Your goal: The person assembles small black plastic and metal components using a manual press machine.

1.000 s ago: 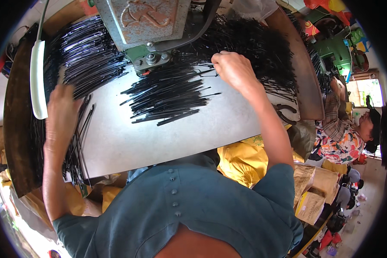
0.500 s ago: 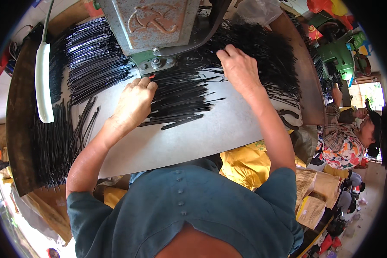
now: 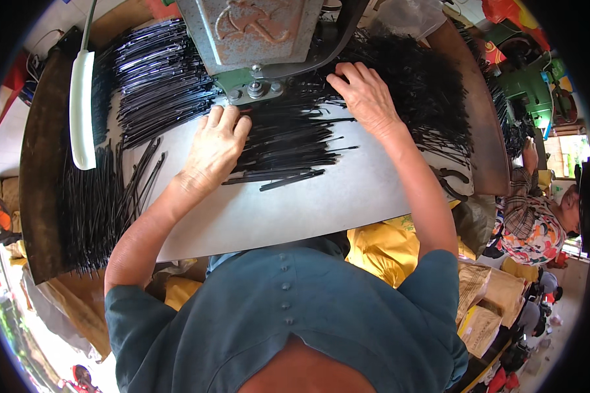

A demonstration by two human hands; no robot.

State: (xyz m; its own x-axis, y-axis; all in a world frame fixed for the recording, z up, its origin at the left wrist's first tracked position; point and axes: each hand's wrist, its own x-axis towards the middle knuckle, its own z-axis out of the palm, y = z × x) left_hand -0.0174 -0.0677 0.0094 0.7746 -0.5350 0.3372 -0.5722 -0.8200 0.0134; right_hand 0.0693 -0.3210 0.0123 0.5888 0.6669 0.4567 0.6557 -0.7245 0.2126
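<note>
A central pile of thin black rods lies on the pale metal tabletop, below the head of a grey-green machine. My left hand is by the pile's left end, just under the bolted foot of the machine. Its fingers are curled, and their tips are hidden from view. To the right of the machine, my right hand has thumb and fingers brought together over the dark rods. Whatever sits between them cannot be made out against the black.
More black rods are heaped at left and right. Black-handled pliers lie at the right edge. A white lamp hangs at left. Another person works beyond a green machine on the right.
The whole view has shifted a little. Against the machine, my right hand has come slightly left, nearer to it, and my left hand has edged left. The central pile looks much the same.
</note>
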